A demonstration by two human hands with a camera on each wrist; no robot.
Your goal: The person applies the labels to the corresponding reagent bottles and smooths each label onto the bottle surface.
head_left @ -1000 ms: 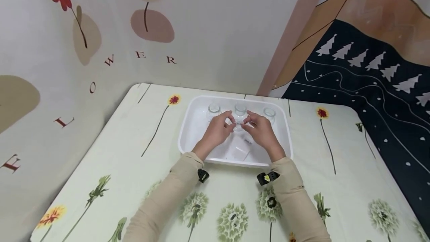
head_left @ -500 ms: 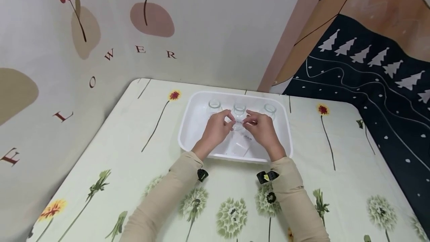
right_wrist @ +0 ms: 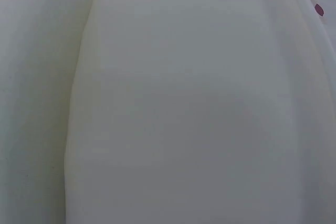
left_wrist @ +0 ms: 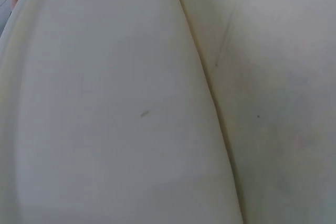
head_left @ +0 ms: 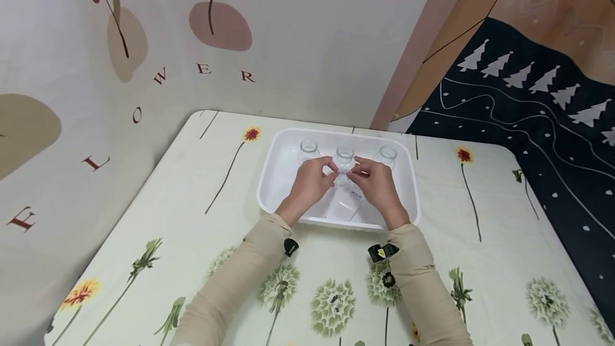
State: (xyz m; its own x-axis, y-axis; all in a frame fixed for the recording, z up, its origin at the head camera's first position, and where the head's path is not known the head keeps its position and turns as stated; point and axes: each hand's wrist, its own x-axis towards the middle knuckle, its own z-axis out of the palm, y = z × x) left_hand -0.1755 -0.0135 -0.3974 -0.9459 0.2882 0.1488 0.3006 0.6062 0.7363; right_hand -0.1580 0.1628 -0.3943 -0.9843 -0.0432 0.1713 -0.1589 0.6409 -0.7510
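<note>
In the head view my left hand and right hand meet in front of the middle glass jar. Between them is a small label strip with dark print, pinched at one end by each hand. The strip lies across the front of the jar, which stands upright in a white tray. Just below the hands, a second printed label lies on the tray floor. The wrist views show mostly the tray's outer wall, with little of either hand.
A glass jar stands at the tray's back left and another jar at its back right. Near the front of the tray lies a pale paper piece. A flower-print cloth covers the table, which meets walls behind.
Both hands keep their place at the middle jar, with only slight finger shifts at the label strip. The head view has tilted a little, so the scene sits higher.
</note>
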